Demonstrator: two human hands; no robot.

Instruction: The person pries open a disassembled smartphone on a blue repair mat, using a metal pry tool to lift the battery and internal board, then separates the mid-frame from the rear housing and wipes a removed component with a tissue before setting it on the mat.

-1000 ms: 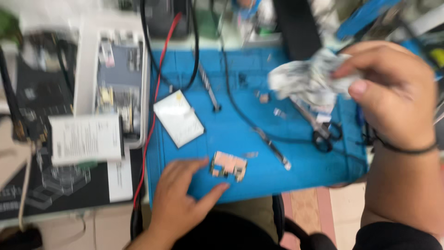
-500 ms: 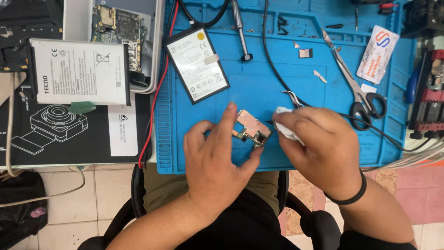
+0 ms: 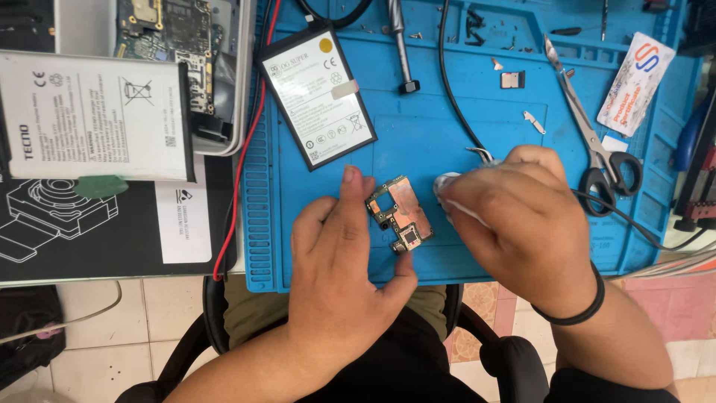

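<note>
Against the picture half a second ago little has moved: both hands sit at the same spot on the blue mat (image 3: 477, 142), and the view has only drawn closer. A full second ago the right hand was raised to the right with the crumpled tissue, well clear of the board; now it is down beside it.

One circuit board (image 3: 399, 215) lies on the mat, near its near edge. The left hand (image 3: 339, 276) pins it: the forefinger tip touches its far-left corner and the thumb tip its near end, so the fingers (image 3: 349, 183) are spread apart with the board between them, pressed rather than lifted. The right hand (image 3: 522, 224) is just right of the board, fingers closed together on a white tissue (image 3: 447, 186), which nearly touches the board's right edge.

There are two batteries: one (image 3: 317, 93) on the mat's far left, one (image 3: 93, 119) left of the mat on the table. One pair of scissors (image 3: 597, 149) lies to the right, one opened phone (image 3: 179, 45) at far left, one red wire (image 3: 242, 172) along the mat's left edge.
</note>
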